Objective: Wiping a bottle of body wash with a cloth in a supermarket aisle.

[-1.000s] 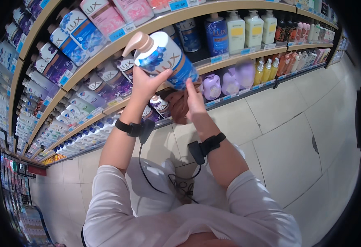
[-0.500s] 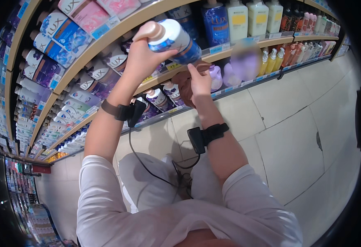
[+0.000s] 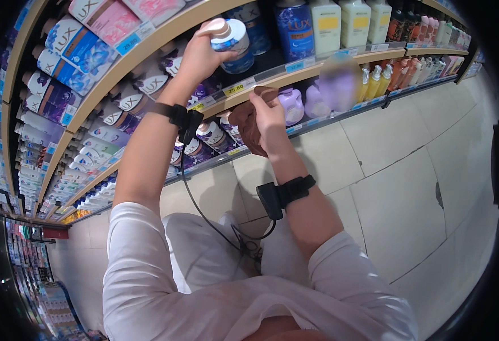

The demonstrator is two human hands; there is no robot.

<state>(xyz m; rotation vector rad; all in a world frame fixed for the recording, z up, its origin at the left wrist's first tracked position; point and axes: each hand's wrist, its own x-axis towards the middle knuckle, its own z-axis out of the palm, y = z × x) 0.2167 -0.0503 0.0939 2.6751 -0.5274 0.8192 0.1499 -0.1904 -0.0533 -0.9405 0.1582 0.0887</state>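
Note:
My left hand grips a white and blue pump bottle near its top, fingers around the pale pump head. The bottle stands nearly upright at the front of the shelf, next to another blue bottle; whether its base rests on the board I cannot tell. Lower down and to the right, my right hand pinches a crumpled brown cloth, which hangs in front of the shelf edge, apart from the bottle.
Right of the held bottle stand a dark blue pump bottle and several cream bottles. Below are light purple bottles and yellow ones. Wooden shelf edges carry price tags. Tiled floor lies to the right.
My left hand has tipped the bottle from a slant to nearly upright and moved it back onto or over the shelf. My right hand with the cloth has come away from the bottle, slightly left.

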